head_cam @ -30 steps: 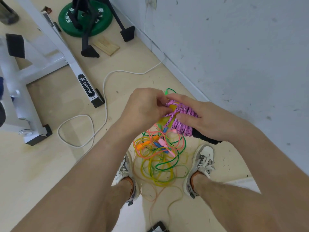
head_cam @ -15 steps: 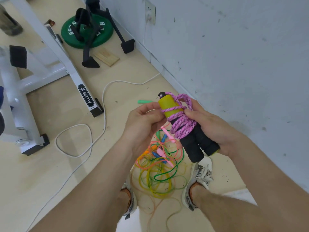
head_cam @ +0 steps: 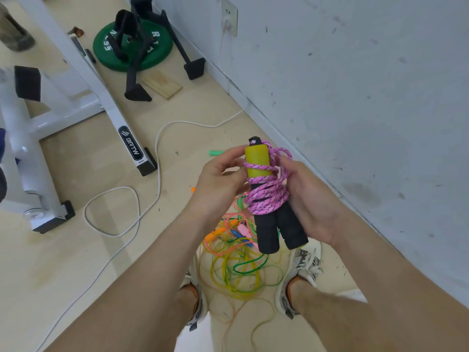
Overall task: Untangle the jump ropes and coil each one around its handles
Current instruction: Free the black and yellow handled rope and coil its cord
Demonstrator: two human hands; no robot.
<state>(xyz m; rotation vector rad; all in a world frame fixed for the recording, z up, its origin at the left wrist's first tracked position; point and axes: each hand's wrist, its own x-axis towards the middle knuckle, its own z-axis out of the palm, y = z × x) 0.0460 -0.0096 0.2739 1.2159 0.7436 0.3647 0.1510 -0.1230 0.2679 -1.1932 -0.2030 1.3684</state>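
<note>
A pink braided jump rope point(head_cam: 268, 196) is wound round its two handles, black foam below and yellow at the top point(head_cam: 256, 161). My right hand point(head_cam: 311, 204) grips the bundle from the right side. My left hand point(head_cam: 218, 184) holds the yellow handle end, fingers and thumb curled at its left. Below, on the floor between my shoes, lies a tangle of thin green, yellow, orange and pink ropes point(head_cam: 238, 257) with small coloured handles. A loose green handle point(head_cam: 215, 152) lies on the floor beyond my left hand.
A white cable point(head_cam: 157, 158) loops across the floor from the wall socket point(head_cam: 229, 19). A white bench frame point(head_cam: 76, 107) stands at left, a green weight plate point(head_cam: 132, 44) with a black stand behind it. The grey wall runs along the right.
The hands have come apart and tilted the wrapped bundle upright, showing the yellow handle top and black grips. The camera view has shifted slightly.
</note>
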